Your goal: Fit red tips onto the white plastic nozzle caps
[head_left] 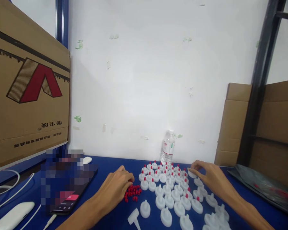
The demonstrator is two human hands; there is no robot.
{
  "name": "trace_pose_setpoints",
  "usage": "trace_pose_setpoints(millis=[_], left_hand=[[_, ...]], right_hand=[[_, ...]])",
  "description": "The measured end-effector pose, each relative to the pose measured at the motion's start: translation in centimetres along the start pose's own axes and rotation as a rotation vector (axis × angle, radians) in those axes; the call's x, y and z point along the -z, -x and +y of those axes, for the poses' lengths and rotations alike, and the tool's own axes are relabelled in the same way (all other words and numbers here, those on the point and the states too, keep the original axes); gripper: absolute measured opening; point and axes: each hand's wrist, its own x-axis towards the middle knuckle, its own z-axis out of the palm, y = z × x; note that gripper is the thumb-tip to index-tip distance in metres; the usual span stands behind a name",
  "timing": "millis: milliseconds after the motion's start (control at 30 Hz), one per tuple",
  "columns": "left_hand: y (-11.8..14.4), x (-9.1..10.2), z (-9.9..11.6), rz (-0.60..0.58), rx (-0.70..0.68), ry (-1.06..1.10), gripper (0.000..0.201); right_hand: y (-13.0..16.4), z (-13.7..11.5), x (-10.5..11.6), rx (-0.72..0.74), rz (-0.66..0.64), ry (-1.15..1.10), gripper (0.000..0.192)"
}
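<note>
Many white plastic caps [169, 201] stand in rows on the blue table [105, 166]; several at the back carry a small red tip. A small heap of red plugs [133, 193] lies left of the caps. My left hand [116, 188] rests curled beside that heap, fingertips touching the plugs. My right hand [208, 177] reaches over the right side of the caps and pinches one white cap [192, 174] between thumb and fingers. One white cap [133, 218] lies tipped over near the front.
A clear water bottle [168, 148] stands behind the caps by the white wall. A phone [67, 191] lies at the left, with white cables and a white power bank [12, 216]. Cardboard boxes [26, 89] flank both sides; a dark plastic bag [264, 187] lies at the right.
</note>
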Motion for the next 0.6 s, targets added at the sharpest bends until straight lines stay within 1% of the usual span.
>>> trace_pose_setpoints(millis=[167, 267, 400, 600], left_hand=[[0.0, 0.3, 0.3, -0.026, -0.048, 0.023, 0.019], [0.0, 0.2, 0.3, -0.041, -0.086, 0.018, 0.021], [0.1, -0.3, 0.1, -0.023, -0.115, 0.029, 0.024], [0.1, -1.1, -0.3, -0.019, -0.109, 0.073, 0.023]], right_hand=[[0.0, 0.2, 0.0, 0.0, -0.051, 0.03, 0.027], [0.0, 0.3, 0.0, 0.0, -0.058, 0.043, 0.026], [-0.1, 0.5, -0.1, -0.001, -0.061, 0.066, 0.024], [-0.1, 0.4, -0.1, 0.006, -0.052, 0.088, 0.022]])
